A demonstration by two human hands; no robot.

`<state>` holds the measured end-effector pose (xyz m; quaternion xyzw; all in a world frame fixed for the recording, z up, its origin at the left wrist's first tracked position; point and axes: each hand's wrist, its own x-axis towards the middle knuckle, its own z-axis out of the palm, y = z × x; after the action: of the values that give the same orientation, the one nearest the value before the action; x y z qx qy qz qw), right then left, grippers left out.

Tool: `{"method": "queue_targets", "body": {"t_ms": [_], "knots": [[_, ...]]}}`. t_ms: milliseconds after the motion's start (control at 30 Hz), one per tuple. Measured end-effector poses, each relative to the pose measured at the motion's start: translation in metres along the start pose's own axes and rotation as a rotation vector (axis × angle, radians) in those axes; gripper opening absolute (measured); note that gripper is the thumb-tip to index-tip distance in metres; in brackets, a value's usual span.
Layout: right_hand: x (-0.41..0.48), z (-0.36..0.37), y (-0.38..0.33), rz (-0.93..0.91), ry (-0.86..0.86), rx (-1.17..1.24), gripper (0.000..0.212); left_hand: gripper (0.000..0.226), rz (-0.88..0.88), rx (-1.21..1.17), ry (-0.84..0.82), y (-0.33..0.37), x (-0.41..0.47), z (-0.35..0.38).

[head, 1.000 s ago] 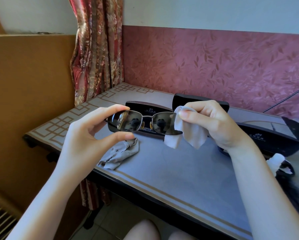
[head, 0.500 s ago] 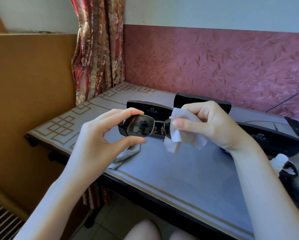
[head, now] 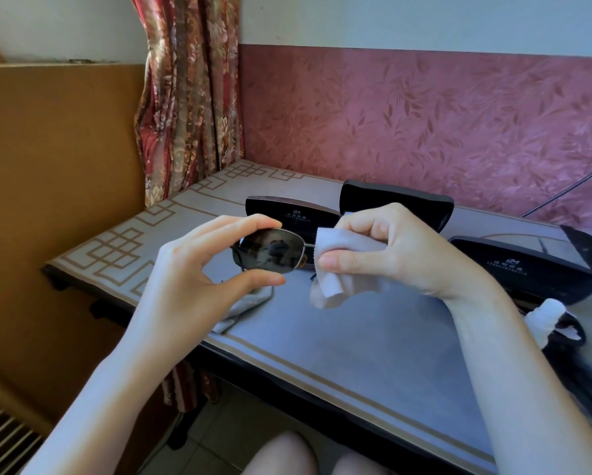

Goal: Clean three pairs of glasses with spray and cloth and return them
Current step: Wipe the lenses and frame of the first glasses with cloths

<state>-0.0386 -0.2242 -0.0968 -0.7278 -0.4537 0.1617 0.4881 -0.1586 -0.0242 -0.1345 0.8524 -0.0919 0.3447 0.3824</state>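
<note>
Dark sunglasses [head: 270,253] held up above the table [head: 356,337], left hand [head: 191,279] pinching one lens rim between thumb and forefinger, right hand [head: 390,248] gripping a pale cloth [head: 339,269] over the other lens (hidden beneath it), black cases [head: 287,210] behind.

A lived-in home room, floral curtain [head: 188,94] at far left; leaf-patterned pink wallpaper [head: 424,128] behind; fret-bordered table [head: 373,337] near; tiled floor [head: 219,440] below

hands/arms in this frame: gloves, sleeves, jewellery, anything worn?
Nothing worn that shows. Left hand and right hand are bare: no gloves, rings, watch or bands. Both forearms are uncovered as far as the frame reaches, with no sleeve edge in view.
</note>
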Motion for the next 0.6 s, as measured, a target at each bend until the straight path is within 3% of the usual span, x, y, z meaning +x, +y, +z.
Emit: {"method": "queue_targets", "body": {"t_ms": [600], "knots": [[-0.006, -0.011, 0.002, 0.066, -0.106, -0.033, 0.017, 0.046, -0.011, -0.052, 0.033, -0.005, -0.003, -0.010]]}}
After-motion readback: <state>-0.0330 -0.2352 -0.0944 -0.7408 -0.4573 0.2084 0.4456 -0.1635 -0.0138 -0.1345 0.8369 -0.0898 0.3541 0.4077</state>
